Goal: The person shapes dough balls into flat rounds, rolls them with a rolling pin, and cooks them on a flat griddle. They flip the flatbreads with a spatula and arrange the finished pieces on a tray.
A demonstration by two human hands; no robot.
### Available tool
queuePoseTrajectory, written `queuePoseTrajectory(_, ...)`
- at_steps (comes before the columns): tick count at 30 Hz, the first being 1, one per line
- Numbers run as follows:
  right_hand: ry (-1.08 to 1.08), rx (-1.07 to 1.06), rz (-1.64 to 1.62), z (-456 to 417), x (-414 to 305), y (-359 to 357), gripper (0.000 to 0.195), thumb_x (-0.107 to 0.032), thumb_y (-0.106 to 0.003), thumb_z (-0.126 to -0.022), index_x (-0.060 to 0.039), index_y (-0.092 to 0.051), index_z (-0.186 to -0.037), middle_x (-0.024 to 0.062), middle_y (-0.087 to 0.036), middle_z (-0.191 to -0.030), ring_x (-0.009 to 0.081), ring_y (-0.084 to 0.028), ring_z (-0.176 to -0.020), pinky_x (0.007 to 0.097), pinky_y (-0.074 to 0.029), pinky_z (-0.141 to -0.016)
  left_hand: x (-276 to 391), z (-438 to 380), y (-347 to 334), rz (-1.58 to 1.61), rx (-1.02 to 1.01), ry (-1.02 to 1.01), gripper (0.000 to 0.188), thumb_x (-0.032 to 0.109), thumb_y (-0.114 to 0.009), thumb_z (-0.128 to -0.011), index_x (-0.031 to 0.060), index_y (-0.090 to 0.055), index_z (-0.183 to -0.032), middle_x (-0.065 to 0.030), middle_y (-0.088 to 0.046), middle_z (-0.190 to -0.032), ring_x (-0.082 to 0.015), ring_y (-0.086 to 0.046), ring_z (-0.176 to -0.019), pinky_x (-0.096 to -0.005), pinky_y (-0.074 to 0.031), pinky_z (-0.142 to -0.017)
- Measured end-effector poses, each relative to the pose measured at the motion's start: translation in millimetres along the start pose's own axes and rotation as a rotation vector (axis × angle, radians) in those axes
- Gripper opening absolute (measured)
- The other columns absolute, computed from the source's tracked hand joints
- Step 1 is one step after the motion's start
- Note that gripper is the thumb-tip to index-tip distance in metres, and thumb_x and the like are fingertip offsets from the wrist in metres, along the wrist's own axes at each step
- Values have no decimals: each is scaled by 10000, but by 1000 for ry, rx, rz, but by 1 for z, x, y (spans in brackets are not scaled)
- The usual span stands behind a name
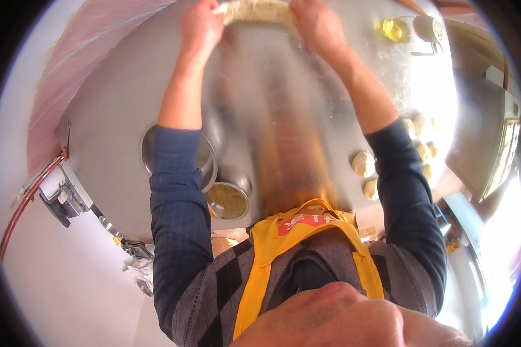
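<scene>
A strip of pale, speckled dough [257, 12] is stretched between my two hands at the top edge of the view, over the far part of a shiny metal worktable [260, 91]. My left hand [203, 27] grips one end of it. At the other end my right hand [317, 27] is closed on the dough. The upper edge of the dough is cut off by the frame. Both arms reach straight forward from my body.
A large metal bowl [210, 173] stands partly under my left forearm, beside a smaller bowl [229, 201] of yellowish contents. Several dough balls, one at the front [363, 164], lie near my right arm. Farther right are a glass container of yellow oil [395, 30] and another container [428, 29].
</scene>
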State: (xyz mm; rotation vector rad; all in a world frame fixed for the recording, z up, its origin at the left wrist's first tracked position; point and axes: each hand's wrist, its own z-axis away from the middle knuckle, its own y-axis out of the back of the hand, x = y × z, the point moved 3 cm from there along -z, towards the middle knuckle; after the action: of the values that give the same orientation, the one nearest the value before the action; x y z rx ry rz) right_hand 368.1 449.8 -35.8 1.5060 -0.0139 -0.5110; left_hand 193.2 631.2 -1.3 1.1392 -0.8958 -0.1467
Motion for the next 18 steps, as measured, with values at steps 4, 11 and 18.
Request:
queuePoseTrajectory(4,41,163,-129,34,-23,-8,162,-155,-575,-958,-117,-661,-1089,133,-657,-1001,358,-671,-978,458,-579,-816,7,42,6,48,-2,75,130,78,-688,-869,35,-649,-985,-161,-714,-865,-351,-674,-802,-433,-530,-754)
queuePoseTrajectory(11,-47,20,-217,122,-74,-33,157,-122,-579,-940,-64,-637,-1073,181,-611,-1060,382,-673,-993,471,-587,-846,-14,143,-27,-139,-53,18,99,-49,-606,-842,-18,-620,-935,-234,-688,-957,-443,-656,-930,-483,-527,-827)
queuePoseTrajectory(18,-92,18,-249,167,-89,-40,138,-95,-579,-933,-67,-647,-1050,179,-606,-1108,384,-671,-992,475,-583,-845,-30,222,-47,-60,187,-42,113,-27,-585,-858,-2,-627,-959,-267,-648,-988,-467,-634,-936,-512,-514,-803)
